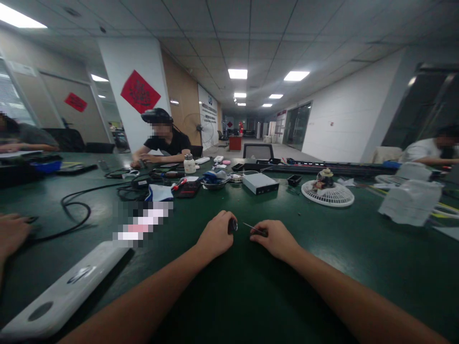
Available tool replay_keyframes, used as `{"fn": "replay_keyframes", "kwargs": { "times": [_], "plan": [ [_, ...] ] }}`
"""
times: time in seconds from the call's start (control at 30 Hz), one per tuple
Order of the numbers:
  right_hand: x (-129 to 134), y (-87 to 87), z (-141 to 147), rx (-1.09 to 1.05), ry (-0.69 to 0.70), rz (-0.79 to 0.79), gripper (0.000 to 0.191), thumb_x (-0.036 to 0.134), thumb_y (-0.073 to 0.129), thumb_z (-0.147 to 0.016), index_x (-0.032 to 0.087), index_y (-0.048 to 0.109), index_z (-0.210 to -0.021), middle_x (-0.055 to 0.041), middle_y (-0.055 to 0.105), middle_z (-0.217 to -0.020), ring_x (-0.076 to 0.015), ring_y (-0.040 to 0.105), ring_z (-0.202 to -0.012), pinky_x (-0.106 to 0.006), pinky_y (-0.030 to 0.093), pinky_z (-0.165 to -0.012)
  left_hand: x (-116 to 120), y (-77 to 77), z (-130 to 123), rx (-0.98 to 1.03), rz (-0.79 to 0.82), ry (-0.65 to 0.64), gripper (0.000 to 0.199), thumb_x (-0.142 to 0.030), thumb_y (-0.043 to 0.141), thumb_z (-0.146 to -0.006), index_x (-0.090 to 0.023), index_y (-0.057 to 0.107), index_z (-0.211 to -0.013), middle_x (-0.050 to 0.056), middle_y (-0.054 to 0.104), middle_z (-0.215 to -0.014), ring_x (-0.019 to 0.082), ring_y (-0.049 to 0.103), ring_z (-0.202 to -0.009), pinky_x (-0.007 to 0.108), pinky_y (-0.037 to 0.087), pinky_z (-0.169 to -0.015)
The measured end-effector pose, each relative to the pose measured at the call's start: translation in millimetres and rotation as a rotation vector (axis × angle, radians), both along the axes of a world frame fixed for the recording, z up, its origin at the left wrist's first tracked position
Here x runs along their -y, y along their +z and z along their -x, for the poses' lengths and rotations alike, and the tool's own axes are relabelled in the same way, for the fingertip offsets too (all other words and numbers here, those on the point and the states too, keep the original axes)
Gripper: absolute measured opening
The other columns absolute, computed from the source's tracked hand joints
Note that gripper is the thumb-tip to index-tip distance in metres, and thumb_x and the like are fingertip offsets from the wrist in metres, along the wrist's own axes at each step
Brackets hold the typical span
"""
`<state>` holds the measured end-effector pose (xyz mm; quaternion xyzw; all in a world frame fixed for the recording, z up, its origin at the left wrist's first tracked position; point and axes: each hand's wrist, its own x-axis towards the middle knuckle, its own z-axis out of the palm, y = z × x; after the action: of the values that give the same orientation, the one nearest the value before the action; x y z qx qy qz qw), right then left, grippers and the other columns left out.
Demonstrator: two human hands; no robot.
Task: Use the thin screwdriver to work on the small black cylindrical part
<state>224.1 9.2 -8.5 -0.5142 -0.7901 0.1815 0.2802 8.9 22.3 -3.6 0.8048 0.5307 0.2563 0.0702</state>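
My left hand (217, 235) is closed around a small dark round part (233, 224) with a shiny rim; its kind is too small to tell. Opposite it, my right hand (278, 239) pinches a thin screwdriver (250, 226), its slim metal shaft pointing left towards the round part. A small gap shows between the shaft's tip and that part. Both hands are just above the dark green table (229, 291). Most of the screwdriver's handle is hidden by my fingers.
A long white device (68, 291) lies at left, near another person's hand (14, 234) and a black cable (77, 203). Further back are a grey metal box (261, 183), a white fan grille (337, 195) with a motor, clear plastic packaging (410, 203) and a bottle (189, 164). Co-workers sit around.
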Motion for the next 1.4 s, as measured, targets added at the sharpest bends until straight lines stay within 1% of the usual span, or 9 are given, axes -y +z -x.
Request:
{"fn": "replay_keyframes", "kwargs": {
  "times": [0.13,0.27,0.37,0.47,0.57,0.73,1.07,1.27,1.4],
  "plan": [
    [4.1,3.1,-7.9,-0.118,-0.027,-0.009,0.021,0.032,0.072,-0.082,0.021,0.075,-0.1,-0.0016,0.076,-0.087,-0.0175,0.067,-0.076,-0.026,0.048,-0.067,3.8,2.1,-2.3,0.053,0.003,-0.076,0.035,-0.003,0.059,-0.072,-0.022,0.063,-0.101,0.003,0.064,-0.104,0.019,0.06,-0.096,0.03,0.047,-0.082],
    [8.6,6.8,-2.1,-0.175,-0.018,-0.048,0.014,0.029,0.07,-0.084,0.021,0.076,-0.094,-0.0007,0.074,-0.083,-0.017,0.065,-0.074,-0.026,0.047,-0.067,8.8,4.9,-5.8,0.078,-0.015,-0.15,0.032,-0.003,0.059,-0.073,-0.022,0.065,-0.098,0.002,0.065,-0.102,0.018,0.061,-0.094,0.029,0.047,-0.079],
    [9.9,7.0,3.9,-0.192,0.027,-0.093,0.011,0.023,0.069,-0.084,0.023,0.078,-0.091,-0.0006,0.073,-0.089,-0.0162,0.065,-0.079,-0.026,0.047,-0.072,12.1,7.2,-8.4,0.07,-0.016,-0.221,0.029,-0.005,0.059,-0.074,-0.022,0.066,-0.097,0.002,0.066,-0.099,0.018,0.061,-0.092,0.028,0.046,-0.078],
    [9.2,4.8,5.8,-0.201,0.009,-0.124,0.01,0.021,0.07,-0.082,0.022,0.078,-0.088,-0.0014,0.072,-0.089,-0.0163,0.064,-0.079,-0.026,0.046,-0.072,14.6,8.9,-10.3,0.051,-0.023,-0.278,0.025,-0.009,0.06,-0.077,-0.022,0.068,-0.097,0.002,0.066,-0.097,0.017,0.061,-0.09,0.028,0.046,-0.078],
    [8.3,2.0,4.6,-0.195,-0.033,-0.103,0.006,0.024,0.073,-0.079,0.021,0.075,-0.084,-0.0007,0.071,-0.083,-0.0164,0.063,-0.074,-0.026,0.044,-0.066,16.0,9.6,-11.4,0.048,-0.022,-0.309,0.024,-0.011,0.061,-0.078,-0.022,0.068,-0.099,0.002,0.066,-0.098,0.017,0.061,-0.089,0.028,0.047,-0.079],
    [11.0,1.5,4.6,-0.167,-0.046,-0.044,0.014,0.035,0.071,-0.081,0.021,0.071,-0.082,0.0004,0.071,-0.076,-0.016,0.063,-0.069,-0.025,0.041,-0.06,16.6,10.2,-11.1,0.079,-0.027,-0.333,0.027,-0.011,0.062,-0.078,-0.023,0.067,-0.102,0.001,0.066,-0.1,0.017,0.061,-0.093,0.028,0.047,-0.081],
    [15.2,0.6,16.2,-0.14,-0.067,-0.028,0.014,0.034,0.065,-0.084,0.021,0.062,-0.08,0.0006,0.067,-0.07,-0.015,0.059,-0.063,-0.024,0.036,-0.055,18.8,12.8,-11.7,0.108,-0.003,-0.305,0.022,-0.012,0.064,-0.075,-0.022,0.066,-0.094,0.001,0.066,-0.098,0.017,0.062,-0.09,0.027,0.047,-0.077],
    [20.8,5.8,6.7,-0.082,-0.055,-0.062,0.01,0.03,0.052,-0.093,0.022,0.054,-0.1,0.0025,0.06,-0.068,-0.0149,0.057,-0.061,-0.025,0.035,-0.056,10.8,7.2,-9.2,0.13,-0.042,-0.169,0.021,-0.006,0.061,-0.071,-0.02,0.064,-0.086,0.001,0.065,-0.092,0.017,0.061,-0.085,0.028,0.045,-0.073],
    [26.6,12.2,1.7,0.033,0.041,-0.082,0.008,0.024,0.049,-0.095,0.023,0.055,-0.101,0.0007,0.064,-0.076,-0.0158,0.059,-0.068,-0.026,0.035,-0.059,6.3,4.0,-6.3,0.147,-0.051,-0.075,0.021,-0.003,0.06,-0.07,-0.019,0.06,-0.084,0.002,0.063,-0.09,0.016,0.06,-0.083,0.027,0.044,-0.069]
  ]
}}
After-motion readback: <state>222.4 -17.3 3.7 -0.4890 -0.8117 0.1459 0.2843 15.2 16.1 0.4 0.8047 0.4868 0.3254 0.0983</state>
